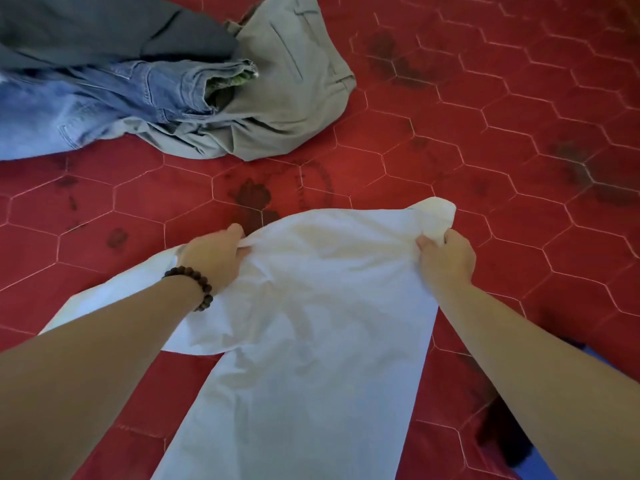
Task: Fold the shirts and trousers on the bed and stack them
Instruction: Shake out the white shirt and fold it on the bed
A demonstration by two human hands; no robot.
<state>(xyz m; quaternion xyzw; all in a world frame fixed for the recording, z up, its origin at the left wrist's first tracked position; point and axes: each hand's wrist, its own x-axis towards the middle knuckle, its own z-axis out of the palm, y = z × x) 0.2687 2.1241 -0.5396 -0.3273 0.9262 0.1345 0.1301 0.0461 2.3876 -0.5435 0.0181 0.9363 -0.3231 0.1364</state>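
1. While the white shirt (311,306) is spread on the red quilted bed (519,133), its far edge is pinched at both ends: the left hand (211,258) is clamped on the left corner and the right hand (446,258) on the bunched right corner.
2. The far edge is held a little above the quilt, and one sleeve is seen trailing out to the left under the forearm with the beaded bracelet (194,285).
3. The step in hand is judged to be the laying-out or first fold of this shirt; no fold line can yet be made out.
4. Next, an even pull is called for, so that the cloth is drawn flat before the edge is carried over.
5. Blue jeans (86,109), khaki trousers (277,98) and a dark grey garment (86,29) are heaped at the far left, well apart from the shirt.
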